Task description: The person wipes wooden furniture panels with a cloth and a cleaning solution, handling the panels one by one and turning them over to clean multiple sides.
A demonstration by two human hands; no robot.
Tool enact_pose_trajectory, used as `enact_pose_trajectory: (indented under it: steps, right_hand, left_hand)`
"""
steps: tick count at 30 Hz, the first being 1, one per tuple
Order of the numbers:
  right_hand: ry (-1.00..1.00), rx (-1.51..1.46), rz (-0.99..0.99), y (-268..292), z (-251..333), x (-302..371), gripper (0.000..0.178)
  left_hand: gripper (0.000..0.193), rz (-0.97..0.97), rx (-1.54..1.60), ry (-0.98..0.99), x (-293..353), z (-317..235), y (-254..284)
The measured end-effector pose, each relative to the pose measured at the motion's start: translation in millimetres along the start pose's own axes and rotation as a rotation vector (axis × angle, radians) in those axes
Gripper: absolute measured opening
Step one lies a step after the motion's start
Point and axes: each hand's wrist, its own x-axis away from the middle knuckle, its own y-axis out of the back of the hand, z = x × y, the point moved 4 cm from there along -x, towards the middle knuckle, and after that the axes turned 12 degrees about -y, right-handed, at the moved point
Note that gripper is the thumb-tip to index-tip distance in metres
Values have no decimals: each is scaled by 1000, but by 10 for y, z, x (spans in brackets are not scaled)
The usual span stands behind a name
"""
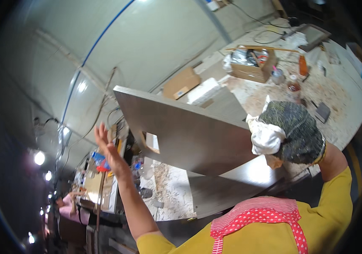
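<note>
A large grey-brown flat panel (193, 131) stands tilted up over the table, with a rectangular cutout near its left end. My right hand (293, 131), in a dark knitted glove, is closed on a bunched white cloth (267, 137) at the panel's right end. The glove hides most of its fingers. My left hand (112, 151) is bare and raised just left of the panel, fingers stretched out and holding nothing. Under the tilted panel lies a second flat grey panel (215, 194) with a bright reflection on it.
The dusty white table (333, 106) carries a cardboard box (253, 72) of wrapped items, a bottle of brown liquid (293, 89), an orange bottle (303, 65) and a dark block (322, 112). Another person (73, 207) in pink is at a bench far left.
</note>
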Motion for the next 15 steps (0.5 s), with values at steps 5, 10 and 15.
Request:
enact_pose_trajectory:
  steps: [5,10,15]
  right_hand:
    - [146,158,130,23,419,-127,59]
    - [428,92,-7,-57,574,-310,45]
    - [774,-41,-1,-386,1130,-921,48]
  left_hand:
    - [47,109,163,-47,-433,-343,-139]
    - [39,-90,290,81,-280,-230,56]
    - [41,9,521,29,-332,-600,-371]
